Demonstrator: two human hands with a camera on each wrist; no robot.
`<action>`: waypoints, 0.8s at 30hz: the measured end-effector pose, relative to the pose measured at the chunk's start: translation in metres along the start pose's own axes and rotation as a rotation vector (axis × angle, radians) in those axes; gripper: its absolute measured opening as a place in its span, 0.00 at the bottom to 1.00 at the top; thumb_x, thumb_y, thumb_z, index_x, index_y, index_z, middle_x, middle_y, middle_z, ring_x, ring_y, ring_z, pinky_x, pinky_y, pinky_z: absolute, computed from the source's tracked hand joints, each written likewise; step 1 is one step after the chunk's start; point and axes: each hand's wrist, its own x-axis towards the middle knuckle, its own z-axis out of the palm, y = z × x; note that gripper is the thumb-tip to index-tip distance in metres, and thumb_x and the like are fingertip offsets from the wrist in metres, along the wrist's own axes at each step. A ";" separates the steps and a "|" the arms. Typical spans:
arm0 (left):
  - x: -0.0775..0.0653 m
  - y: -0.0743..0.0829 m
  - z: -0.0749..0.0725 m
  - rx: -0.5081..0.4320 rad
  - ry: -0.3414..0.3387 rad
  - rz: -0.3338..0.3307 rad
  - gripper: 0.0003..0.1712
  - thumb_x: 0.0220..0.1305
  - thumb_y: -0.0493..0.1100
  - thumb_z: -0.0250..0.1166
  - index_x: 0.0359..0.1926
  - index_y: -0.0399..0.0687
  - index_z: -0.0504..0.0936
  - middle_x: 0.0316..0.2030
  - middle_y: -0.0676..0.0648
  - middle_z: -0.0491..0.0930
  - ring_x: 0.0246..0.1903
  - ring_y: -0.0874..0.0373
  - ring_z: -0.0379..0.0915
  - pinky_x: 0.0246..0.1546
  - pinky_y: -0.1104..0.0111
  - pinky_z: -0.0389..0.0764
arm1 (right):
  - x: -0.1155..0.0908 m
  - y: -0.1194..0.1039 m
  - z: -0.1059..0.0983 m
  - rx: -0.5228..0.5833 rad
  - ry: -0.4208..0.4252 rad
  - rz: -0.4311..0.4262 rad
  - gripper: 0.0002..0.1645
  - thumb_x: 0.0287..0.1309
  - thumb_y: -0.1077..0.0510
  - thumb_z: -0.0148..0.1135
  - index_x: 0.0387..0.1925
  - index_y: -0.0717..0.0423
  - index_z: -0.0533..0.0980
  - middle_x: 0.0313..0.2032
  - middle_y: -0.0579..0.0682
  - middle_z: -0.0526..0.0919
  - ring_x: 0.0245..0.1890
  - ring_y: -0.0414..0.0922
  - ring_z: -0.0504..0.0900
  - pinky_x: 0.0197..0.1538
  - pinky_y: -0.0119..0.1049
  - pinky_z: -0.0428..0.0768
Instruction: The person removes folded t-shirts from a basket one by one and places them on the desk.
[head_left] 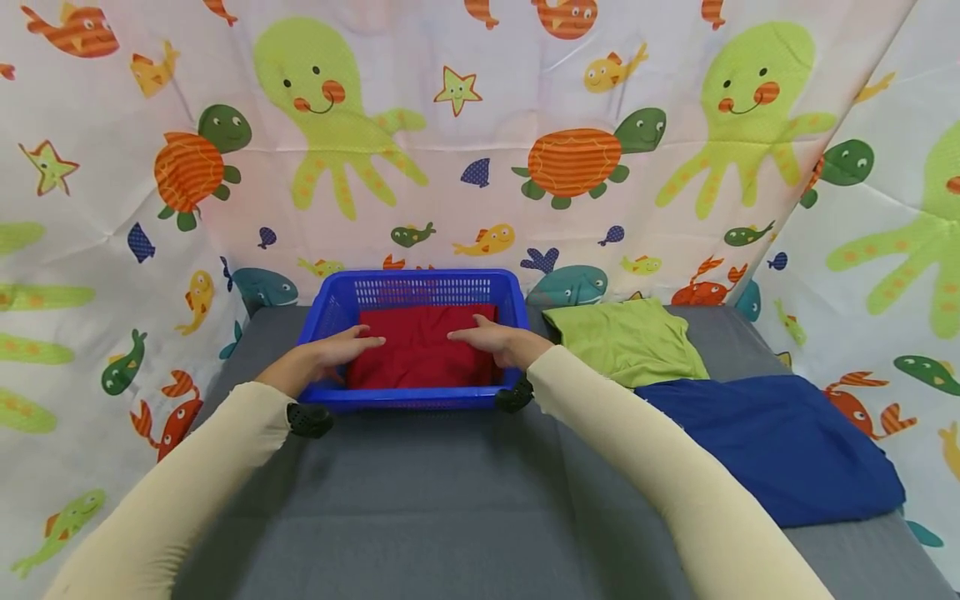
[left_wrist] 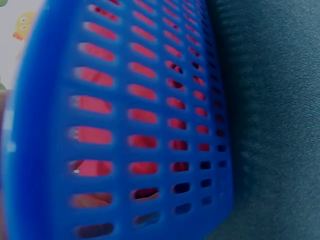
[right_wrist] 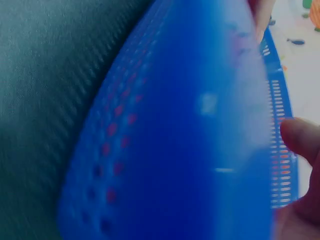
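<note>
A red folded cloth [head_left: 420, 346] lies inside a blue plastic basket [head_left: 420, 398] with slotted walls. At the basket's left end, my left hand [head_left: 330, 352] reaches over the rim, its thumb and forefinger extended at the cloth's left edge. My right hand [head_left: 504, 340] reaches in at the right end, with its thumb stretched out over the cloth's right part. The lower fingers of both hands are hidden. In the left wrist view red shows through the basket wall [left_wrist: 120, 120]. The right wrist view has the right thumb [right_wrist: 300, 140] raised above the rim [right_wrist: 220, 150].
A lime green folded cloth [head_left: 626, 342] lies right of the basket, with a dark blue folded cloth [head_left: 772, 446] in front of it. All stand on a grey covered surface [head_left: 420, 500]. A curtain [head_left: 465, 217] printed with sea animals encloses the back and sides.
</note>
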 end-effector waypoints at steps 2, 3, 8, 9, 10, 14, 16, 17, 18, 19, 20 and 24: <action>0.001 -0.001 0.001 -0.023 -0.015 -0.001 0.48 0.78 0.59 0.48 0.81 0.51 0.29 0.80 0.33 0.29 0.78 0.29 0.33 0.70 0.31 0.58 | 0.003 0.001 0.000 0.029 -0.013 0.020 0.57 0.70 0.45 0.58 0.81 0.46 0.30 0.82 0.51 0.31 0.82 0.54 0.35 0.81 0.57 0.41; 0.002 -0.002 0.001 -0.038 -0.017 0.001 0.48 0.78 0.58 0.48 0.81 0.51 0.29 0.80 0.33 0.29 0.78 0.29 0.33 0.69 0.31 0.57 | 0.004 0.001 -0.001 0.045 -0.019 0.026 0.58 0.70 0.45 0.58 0.81 0.45 0.29 0.82 0.51 0.31 0.82 0.55 0.36 0.81 0.57 0.42; 0.004 -0.005 -0.001 -0.093 -0.014 0.001 0.46 0.79 0.55 0.48 0.82 0.55 0.29 0.80 0.36 0.26 0.79 0.31 0.28 0.71 0.31 0.53 | 0.009 0.003 -0.004 0.109 -0.060 0.062 0.58 0.71 0.46 0.58 0.81 0.41 0.27 0.82 0.52 0.31 0.82 0.57 0.41 0.80 0.59 0.51; 0.004 -0.006 -0.001 -0.094 -0.013 -0.001 0.46 0.79 0.55 0.49 0.82 0.56 0.30 0.80 0.36 0.25 0.79 0.31 0.28 0.72 0.32 0.52 | 0.009 0.003 -0.005 0.117 -0.070 0.070 0.58 0.71 0.46 0.58 0.81 0.40 0.27 0.82 0.52 0.31 0.82 0.57 0.43 0.79 0.60 0.52; 0.005 -0.007 -0.002 -0.102 -0.014 0.001 0.45 0.79 0.55 0.49 0.82 0.56 0.31 0.81 0.37 0.25 0.79 0.32 0.27 0.73 0.32 0.50 | 0.010 0.003 -0.006 0.116 -0.081 0.074 0.58 0.71 0.46 0.58 0.81 0.39 0.27 0.82 0.52 0.30 0.82 0.57 0.43 0.79 0.59 0.53; 0.007 -0.008 -0.003 -0.112 -0.011 0.021 0.41 0.79 0.53 0.48 0.82 0.54 0.38 0.81 0.36 0.28 0.79 0.31 0.27 0.74 0.33 0.47 | 0.010 0.005 -0.007 0.084 -0.127 0.074 0.56 0.71 0.45 0.58 0.81 0.35 0.30 0.82 0.52 0.33 0.81 0.58 0.45 0.79 0.59 0.54; 0.008 -0.008 -0.003 -0.108 -0.015 0.034 0.39 0.79 0.52 0.48 0.82 0.51 0.43 0.81 0.36 0.29 0.79 0.31 0.29 0.75 0.34 0.47 | 0.010 0.006 -0.006 0.055 -0.149 0.064 0.54 0.70 0.44 0.58 0.81 0.34 0.33 0.82 0.53 0.35 0.81 0.59 0.44 0.79 0.60 0.53; 0.008 -0.008 -0.003 -0.098 -0.018 0.036 0.38 0.79 0.52 0.48 0.81 0.50 0.45 0.81 0.35 0.30 0.79 0.31 0.29 0.75 0.35 0.47 | 0.010 0.006 -0.006 0.036 -0.159 0.058 0.54 0.70 0.44 0.58 0.81 0.34 0.34 0.82 0.53 0.36 0.81 0.59 0.43 0.79 0.60 0.52; 0.008 -0.009 -0.003 -0.092 -0.025 0.039 0.38 0.79 0.52 0.48 0.81 0.49 0.46 0.81 0.35 0.31 0.79 0.32 0.30 0.76 0.36 0.47 | 0.010 0.007 -0.006 0.017 -0.168 0.052 0.53 0.70 0.44 0.58 0.81 0.34 0.35 0.82 0.53 0.36 0.81 0.59 0.41 0.79 0.61 0.50; 0.009 -0.009 -0.002 -0.087 -0.029 0.038 0.37 0.79 0.52 0.49 0.81 0.49 0.48 0.81 0.35 0.32 0.79 0.33 0.30 0.76 0.36 0.46 | 0.010 0.007 -0.005 0.004 -0.173 0.045 0.53 0.69 0.44 0.58 0.82 0.34 0.36 0.82 0.53 0.36 0.82 0.59 0.40 0.80 0.61 0.49; 0.010 -0.010 -0.002 -0.085 -0.032 0.038 0.38 0.78 0.52 0.50 0.81 0.48 0.49 0.81 0.35 0.33 0.79 0.33 0.30 0.76 0.36 0.46 | 0.010 0.007 -0.005 -0.006 -0.175 0.037 0.53 0.69 0.44 0.59 0.82 0.35 0.37 0.82 0.52 0.36 0.82 0.58 0.39 0.80 0.62 0.48; 0.011 -0.012 -0.002 -0.094 -0.048 0.035 0.43 0.74 0.53 0.56 0.81 0.50 0.47 0.80 0.35 0.33 0.79 0.34 0.30 0.77 0.36 0.43 | 0.009 0.009 -0.005 0.010 -0.165 0.015 0.54 0.68 0.44 0.60 0.82 0.35 0.38 0.82 0.51 0.35 0.82 0.56 0.36 0.80 0.62 0.44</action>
